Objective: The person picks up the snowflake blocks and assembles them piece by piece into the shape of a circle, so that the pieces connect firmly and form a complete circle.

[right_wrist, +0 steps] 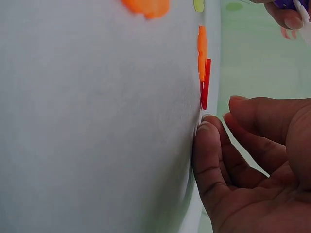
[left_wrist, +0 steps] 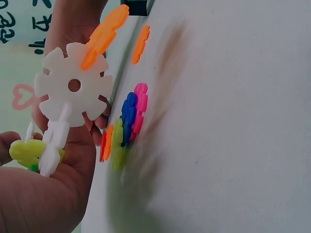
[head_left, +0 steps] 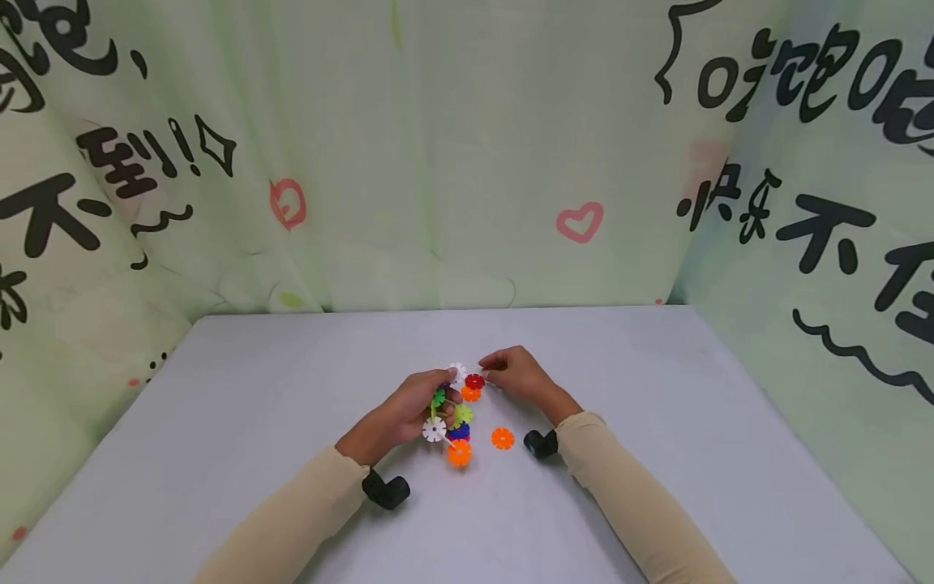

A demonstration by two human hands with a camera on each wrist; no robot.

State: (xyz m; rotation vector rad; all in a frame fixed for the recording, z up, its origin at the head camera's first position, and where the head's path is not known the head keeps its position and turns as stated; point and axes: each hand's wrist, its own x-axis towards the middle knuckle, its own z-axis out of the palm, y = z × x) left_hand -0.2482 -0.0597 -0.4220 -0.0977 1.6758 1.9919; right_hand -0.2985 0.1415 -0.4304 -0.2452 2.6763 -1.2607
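My left hand grips a joined chain of notched plastic snowflake discs. In the left wrist view a white disc faces the camera, with an orange disc slotted into its edge. A yellow-green disc sits by the thumb; the fingers hide part of the chain. On the table beneath, red, orange, yellow-green, blue and pink discs lie close together. My right hand is low beside the red disc, thumb apart from its bent fingers, holding nothing visible.
A single orange disc lies on the white-covered table between the forearms. Black wrist devices sit under both cuffs. Printed curtains stand behind the table and at both sides.
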